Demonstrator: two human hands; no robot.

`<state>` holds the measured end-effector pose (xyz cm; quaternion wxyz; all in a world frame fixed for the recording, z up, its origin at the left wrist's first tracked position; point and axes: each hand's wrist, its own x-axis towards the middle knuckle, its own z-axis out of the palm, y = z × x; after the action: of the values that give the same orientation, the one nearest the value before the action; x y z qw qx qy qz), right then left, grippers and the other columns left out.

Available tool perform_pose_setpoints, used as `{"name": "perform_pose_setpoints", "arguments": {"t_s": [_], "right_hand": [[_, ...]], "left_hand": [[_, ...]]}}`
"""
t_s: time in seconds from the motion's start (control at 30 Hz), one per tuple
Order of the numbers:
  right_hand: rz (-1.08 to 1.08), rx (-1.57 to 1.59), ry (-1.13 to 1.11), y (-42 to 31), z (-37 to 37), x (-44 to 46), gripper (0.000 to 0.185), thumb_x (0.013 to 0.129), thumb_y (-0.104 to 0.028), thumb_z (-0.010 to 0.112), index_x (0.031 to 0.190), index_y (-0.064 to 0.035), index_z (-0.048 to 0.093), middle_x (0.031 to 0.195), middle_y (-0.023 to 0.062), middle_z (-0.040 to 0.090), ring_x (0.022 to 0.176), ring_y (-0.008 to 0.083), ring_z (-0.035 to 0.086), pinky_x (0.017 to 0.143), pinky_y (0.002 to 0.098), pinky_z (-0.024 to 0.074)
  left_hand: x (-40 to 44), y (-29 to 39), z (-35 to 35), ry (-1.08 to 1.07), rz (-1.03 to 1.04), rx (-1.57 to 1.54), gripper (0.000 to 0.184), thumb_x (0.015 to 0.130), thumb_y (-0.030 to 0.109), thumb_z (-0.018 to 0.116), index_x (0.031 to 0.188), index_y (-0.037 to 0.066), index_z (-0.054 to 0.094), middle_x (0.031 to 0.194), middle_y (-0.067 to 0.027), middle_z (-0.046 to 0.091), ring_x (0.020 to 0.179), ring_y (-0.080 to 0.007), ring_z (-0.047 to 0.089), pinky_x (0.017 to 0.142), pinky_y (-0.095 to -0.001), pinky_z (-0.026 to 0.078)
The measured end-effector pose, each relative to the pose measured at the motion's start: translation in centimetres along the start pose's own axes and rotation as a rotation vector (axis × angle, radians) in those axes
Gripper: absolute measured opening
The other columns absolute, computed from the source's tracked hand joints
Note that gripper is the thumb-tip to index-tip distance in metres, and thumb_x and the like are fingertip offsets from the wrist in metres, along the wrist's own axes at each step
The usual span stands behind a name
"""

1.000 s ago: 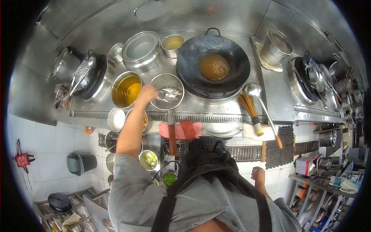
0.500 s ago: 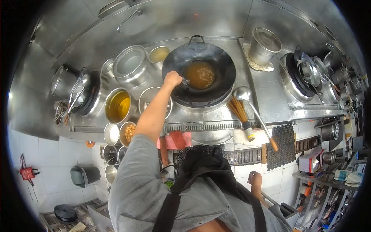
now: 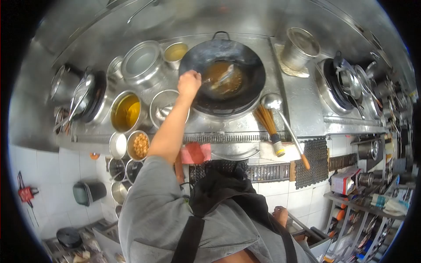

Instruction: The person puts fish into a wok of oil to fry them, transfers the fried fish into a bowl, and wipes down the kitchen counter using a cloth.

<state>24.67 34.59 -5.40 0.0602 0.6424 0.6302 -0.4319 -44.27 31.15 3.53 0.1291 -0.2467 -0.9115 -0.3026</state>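
My left hand is over the left rim of the black wok, its fingers curled together. Whatever is between them is too small and blurred to make out. Brown oil lies in the wok, and a silvery fish rests at a slant in it, apart from the hand. Under my left forearm stands a metal basin with pale, silvery pieces inside that look like fish. Low beside my body, away from the stove, my right hand hangs with fingers loosely curled and nothing visible in them.
Left of the wok stand a pot of yellow oil and a pot of brown nuts or beans. A ladle and a bamboo brush lie at the right front. A lidded pot stands behind them.
A silvery fish now lies in the wok's oil; before, something dark grey was at my left fingertips. My left hand has drawn back slightly up and left. The whole view has shifted a little.
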Motion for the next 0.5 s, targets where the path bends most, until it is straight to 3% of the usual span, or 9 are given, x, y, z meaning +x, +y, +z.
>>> {"name": "perform_pose_setpoints", "arguments": {"t_s": [0.07, 0.23, 0.33, 0.37, 0.5], "right_hand": [[-0.143, -0.036, -0.036, -2.0, 0.8, -0.3, 0.016, 0.082, -0.006, 0.053, 0.084, 0.0028, 0.066, 0.059, 0.0096, 0.061, 0.047, 0.0165, 0.059, 0.043, 0.0285, 0.0467], [-0.191, -0.12, -0.156, -5.2, 2.3, 1.3, 0.015, 0.083, -0.006, 0.054, 0.089, 0.003, 0.065, 0.058, 0.0076, 0.057, 0.045, 0.015, 0.056, 0.04, 0.027, 0.0444], [-0.199, -0.136, -0.185, -8.1, 3.0, 2.4, 0.018, 0.083, -0.008, 0.054, 0.093, 0.0034, 0.065, 0.058, 0.0083, 0.058, 0.045, 0.0152, 0.056, 0.039, 0.0275, 0.0442], [-0.199, -0.127, -0.207, -8.6, 3.2, 3.0, 0.019, 0.083, -0.008, 0.054, 0.094, 0.0033, 0.066, 0.059, 0.0087, 0.058, 0.045, 0.0153, 0.056, 0.039, 0.0275, 0.0441], [-0.187, -0.115, -0.145, -10.1, 3.9, 3.5, 0.023, 0.084, -0.01, 0.055, 0.1, 0.0033, 0.066, 0.059, 0.0083, 0.059, 0.046, 0.0139, 0.058, 0.041, 0.0271, 0.0449]], "left_hand": [[-2.3, -1.3, -8.0, 0.164, 0.004, -0.167, 0.018, 0.082, 0.025, 0.063, 0.083, 0.008, 0.069, 0.08, -0.0158, 0.068, 0.076, -0.0322, 0.067, 0.071, -0.0413, 0.053], [-6.8, -9.3, -22.0, 0.309, -0.241, -0.038, 0.018, 0.082, 0.026, 0.064, 0.086, 0.009, 0.07, 0.075, -0.0135, 0.068, 0.069, -0.0297, 0.066, 0.066, -0.0396, 0.053], [-8.6, -14.2, -22.7, 0.185, -0.193, 0.142, 0.019, 0.082, 0.025, 0.061, 0.086, 0.01, 0.071, 0.077, -0.0149, 0.068, 0.074, -0.031, 0.067, 0.07, -0.0415, 0.053], [-9.1, -15.0, -21.9, 0.105, -0.253, 0.152, 0.018, 0.082, 0.022, 0.058, 0.087, 0.011, 0.071, 0.081, -0.0182, 0.067, 0.08, -0.0351, 0.066, 0.075, -0.0433, 0.053], [-10.4, -19.3, -14.5, -0.256, -0.367, 0.356, 0.026, 0.081, 0.021, 0.053, 0.087, 0.002, 0.07, 0.085, -0.0187, 0.068, 0.085, -0.0357, 0.066, 0.08, -0.0431, 0.053]]}}
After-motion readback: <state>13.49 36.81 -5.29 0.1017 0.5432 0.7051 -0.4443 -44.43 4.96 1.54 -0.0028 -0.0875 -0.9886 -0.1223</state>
